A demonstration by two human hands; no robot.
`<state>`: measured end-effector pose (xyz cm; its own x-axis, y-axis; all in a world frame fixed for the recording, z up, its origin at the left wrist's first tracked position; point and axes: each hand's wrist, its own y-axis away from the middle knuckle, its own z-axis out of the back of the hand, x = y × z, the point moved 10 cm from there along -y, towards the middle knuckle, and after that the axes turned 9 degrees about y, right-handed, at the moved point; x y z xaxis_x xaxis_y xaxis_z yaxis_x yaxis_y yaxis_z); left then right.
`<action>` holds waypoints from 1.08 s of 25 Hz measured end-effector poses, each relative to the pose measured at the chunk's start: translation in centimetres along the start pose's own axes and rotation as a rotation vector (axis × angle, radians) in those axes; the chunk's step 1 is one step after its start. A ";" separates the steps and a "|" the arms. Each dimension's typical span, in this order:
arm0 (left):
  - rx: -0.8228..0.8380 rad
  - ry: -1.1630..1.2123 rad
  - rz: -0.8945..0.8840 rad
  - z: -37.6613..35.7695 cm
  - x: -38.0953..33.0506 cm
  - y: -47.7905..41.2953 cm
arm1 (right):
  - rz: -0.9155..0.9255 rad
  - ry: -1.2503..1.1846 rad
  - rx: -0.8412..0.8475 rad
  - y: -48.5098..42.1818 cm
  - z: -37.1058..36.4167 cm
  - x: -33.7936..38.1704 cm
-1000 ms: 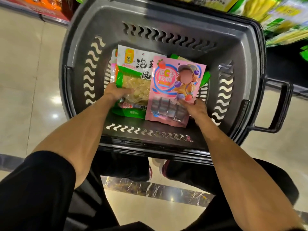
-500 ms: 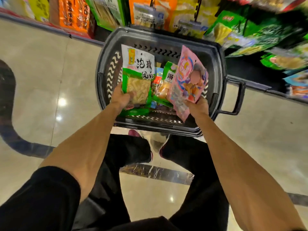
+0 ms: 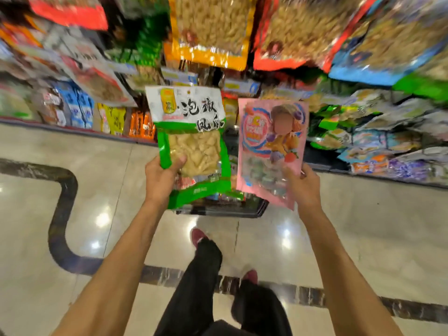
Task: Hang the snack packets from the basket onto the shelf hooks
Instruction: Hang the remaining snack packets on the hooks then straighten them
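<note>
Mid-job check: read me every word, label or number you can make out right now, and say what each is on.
"泡椒": large black characters on the green-and-white packet in the left hand.
"凤爪": below that, same packet; stylised, so less sure.
Yellow logo on that packet: too small to read.
Pink packet in the right hand: lettering blurred, unreadable.
Shelf packets and price tags: motion-blurred, unreadable.

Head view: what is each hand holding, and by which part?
The left hand holds the green-and-white packet by its lower left edge; the right hand holds the pink packet by its lower right edge.
</note>
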<state>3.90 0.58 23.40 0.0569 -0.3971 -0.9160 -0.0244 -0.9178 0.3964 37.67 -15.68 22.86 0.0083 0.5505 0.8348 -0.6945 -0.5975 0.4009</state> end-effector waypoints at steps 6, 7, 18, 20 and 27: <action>0.049 -0.020 -0.161 -4.5 -9.4 11.0 | 0.182 -0.027 -0.128 5.8 16.0 8.4; 0.062 -0.026 -0.189 -5.3 -10.5 12.7 | 0.221 -0.012 -0.143 6.9 18.3 9.3; 0.272 0.100 -0.324 -16.3 -16.6 29.4 | 0.306 -0.234 -0.208 16.8 36.4 10.0; 0.318 0.122 -0.336 -18.4 -17.4 31.3 | 0.330 -0.244 -0.257 18.2 38.9 10.0; 0.486 0.142 -0.361 -25.1 -19.0 34.8 | 0.314 -0.344 -0.384 20.0 45.2 9.2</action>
<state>27.06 -23.75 56.19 0.2774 -0.0883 -0.9567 -0.4285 -0.9026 -0.0410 56.40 -48.93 55.61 -0.0514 0.1231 0.9911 -0.9112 -0.4120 0.0039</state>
